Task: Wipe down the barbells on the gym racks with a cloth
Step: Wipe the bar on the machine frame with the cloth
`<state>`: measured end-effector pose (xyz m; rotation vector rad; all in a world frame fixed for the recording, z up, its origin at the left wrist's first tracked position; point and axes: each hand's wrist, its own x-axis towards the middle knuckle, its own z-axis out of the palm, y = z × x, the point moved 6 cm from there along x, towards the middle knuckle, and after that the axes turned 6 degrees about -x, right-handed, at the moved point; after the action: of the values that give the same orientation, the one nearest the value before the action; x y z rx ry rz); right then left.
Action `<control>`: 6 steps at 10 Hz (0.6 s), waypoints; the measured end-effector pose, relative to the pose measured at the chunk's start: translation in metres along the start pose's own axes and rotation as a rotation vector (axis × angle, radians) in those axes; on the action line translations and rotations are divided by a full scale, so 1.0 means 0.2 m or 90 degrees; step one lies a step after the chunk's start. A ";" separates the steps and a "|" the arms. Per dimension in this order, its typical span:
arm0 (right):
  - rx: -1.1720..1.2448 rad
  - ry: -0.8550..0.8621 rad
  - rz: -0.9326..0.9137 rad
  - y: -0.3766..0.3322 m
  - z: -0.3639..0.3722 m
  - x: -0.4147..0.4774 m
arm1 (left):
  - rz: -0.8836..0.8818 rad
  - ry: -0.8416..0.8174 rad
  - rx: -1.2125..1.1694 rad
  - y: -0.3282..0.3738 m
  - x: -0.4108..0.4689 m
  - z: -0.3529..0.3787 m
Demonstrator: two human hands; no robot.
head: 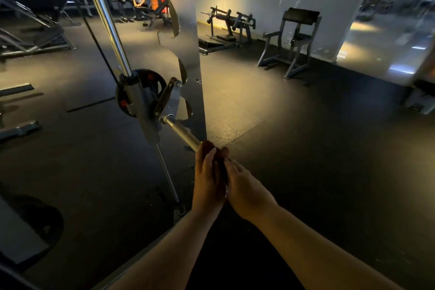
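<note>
L hand point(208, 176) & R hand point(247, 192): fingers of both clamped round dark cloth point(217, 154) covering end of barbell sleeve point(182, 133), beside steel rack upright point(188, 54); weight plate point(154, 77) behind

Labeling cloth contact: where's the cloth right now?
Head view, lower centre: the dark cloth is wrapped over the free end of the barbell sleeve, gripped between the left hand and right hand, just right of the rack's steel upright.

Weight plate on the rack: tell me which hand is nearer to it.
Left. The left hand grips the cloth on the bar end, below and right of the weight plate; the right hand touches the cloth farther right.
</note>
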<state>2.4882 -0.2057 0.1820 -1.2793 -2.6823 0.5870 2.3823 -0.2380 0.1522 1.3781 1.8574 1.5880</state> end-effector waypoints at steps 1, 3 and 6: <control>-0.011 0.013 0.001 0.01 0.01 0.00 | 0.019 0.033 -0.001 0.03 -0.05 0.02; 0.028 0.018 0.009 0.02 0.00 0.01 | 0.006 0.002 -0.180 0.09 -0.18 0.08; 0.029 0.004 -0.003 -0.01 -0.03 0.08 | -0.093 0.079 -0.272 0.08 -0.06 0.04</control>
<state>2.4790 -0.1929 0.1878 -1.2606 -2.6507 0.6380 2.4006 -0.2456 0.1598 0.9560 1.5175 1.8868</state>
